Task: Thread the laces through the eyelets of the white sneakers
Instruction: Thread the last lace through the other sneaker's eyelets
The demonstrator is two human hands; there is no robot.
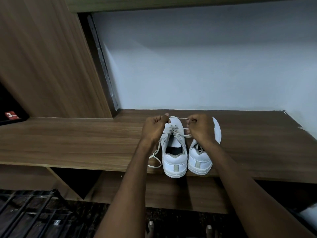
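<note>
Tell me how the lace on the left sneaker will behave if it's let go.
Probably floppy: the lace runs straight only where the left hand and right hand pinch it; its free end curls loosely on the shelf. Likely light, sagging over the left sneaker.

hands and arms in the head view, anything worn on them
Nothing worn shows. The left hand and right hand are bare, with no gloves, rings, watch or bands visible. Both forearms are bare too, with no sleeves in frame.
</note>
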